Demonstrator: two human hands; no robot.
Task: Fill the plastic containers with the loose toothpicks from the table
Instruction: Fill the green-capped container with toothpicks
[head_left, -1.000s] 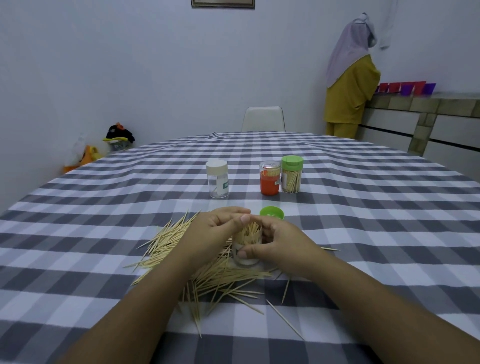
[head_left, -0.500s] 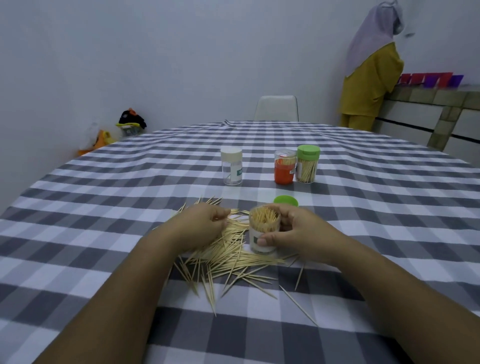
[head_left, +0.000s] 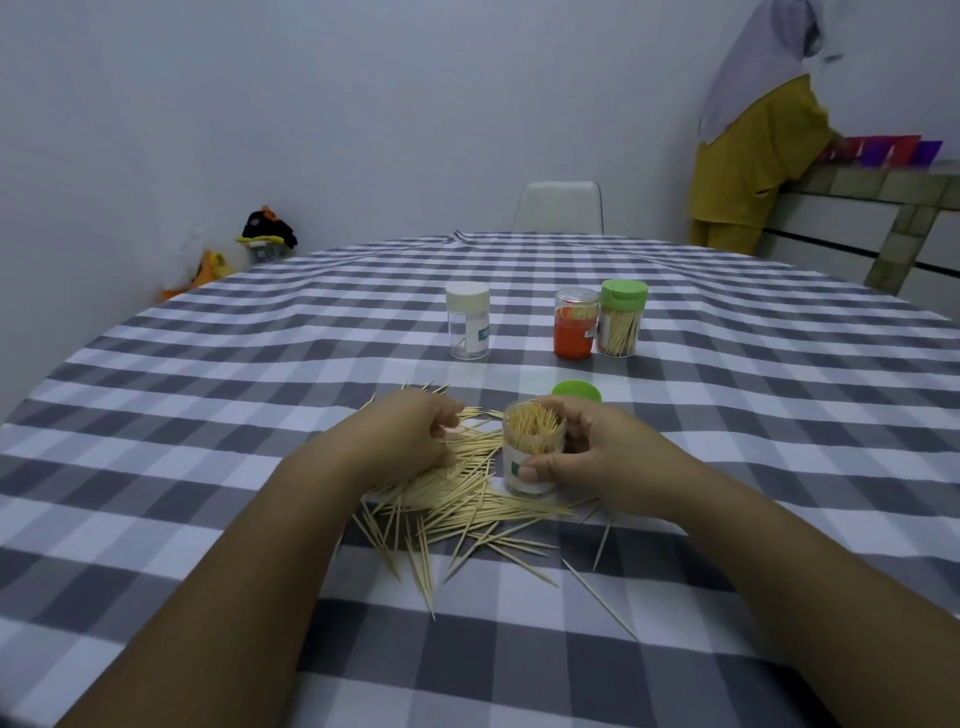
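Gripping the open container (head_left: 532, 457) just right of the frame's centre, your right hand (head_left: 597, 457) has its thumb across the white label and its fingers curled round the far side; the container stands upright on the checked tablecloth (head_left: 208, 415) and is packed with toothpicks standing on end. Your left hand (head_left: 400, 439), just left of centre, rests on the pile of loose toothpicks (head_left: 457, 499) with its fingers curled down into them; you cannot tell whether they actually pinch any. The pile spreads from under that hand toward the lower middle of the frame, touching the container's base. A loose green lid (head_left: 575, 391) lies just behind the right hand. Farther up the frame stand a white-capped container (head_left: 468, 328), nearly empty, an orange-banded container (head_left: 574, 329) and, touching it, a green-capped container (head_left: 622, 325) holding toothpicks. A person in yellow (head_left: 753, 130) stands at the upper right.
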